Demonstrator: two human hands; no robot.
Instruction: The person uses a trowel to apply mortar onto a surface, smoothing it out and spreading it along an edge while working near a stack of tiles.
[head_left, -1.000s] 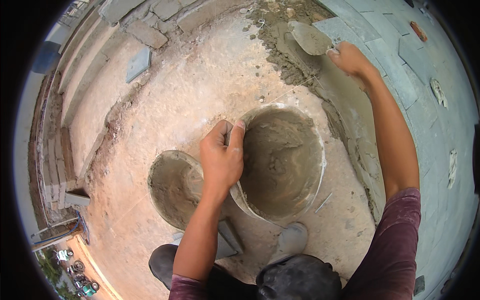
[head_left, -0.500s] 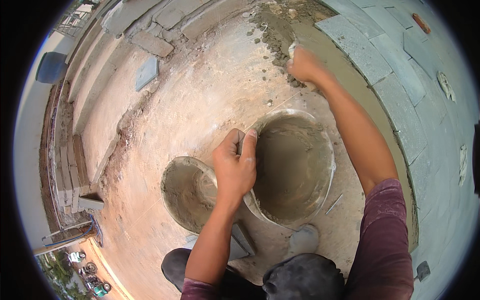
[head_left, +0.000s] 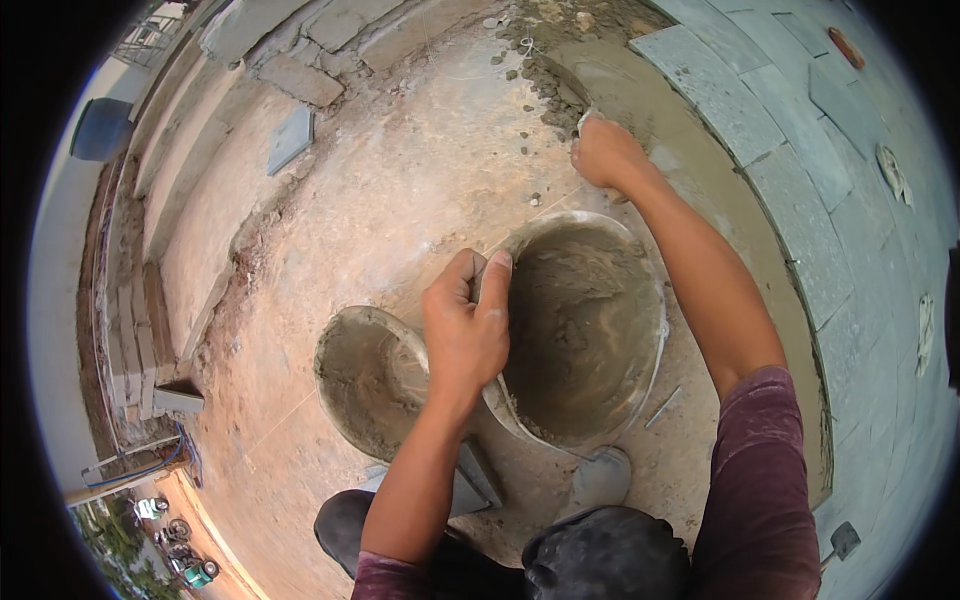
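Note:
My left hand [head_left: 465,325] is closed, thumb and fingers pinching the near-left rim of a large round bucket [head_left: 657,350]. Wet grey mortar [head_left: 575,330] coats its walls and covers its bottom. Farther off to the right, my right hand [head_left: 608,152] is wrapped round the handle of what looks like a trowel [head_left: 586,118]. Its blade is mostly hidden by the hand and by mortar. Beyond that hand lies a bed of wet mortar [head_left: 690,120], with crumbs along its left edge. A smaller mortar-smeared bucket [head_left: 345,395] stands left of the large one, partly behind my left forearm.
Grey stone paving tiles [head_left: 810,220] border the mortar strip on the right. Concrete steps [head_left: 200,150] rise at the left. A loose grey tile [head_left: 291,141] lies on the rough floor [head_left: 400,170], and more tiles [head_left: 475,485] lie by my feet. A thin string crosses the floor.
My right hand has shifted slightly nearer, still gripping the trowel. The left hand keeps its hold on the bucket rim. The whole view has drifted a little.

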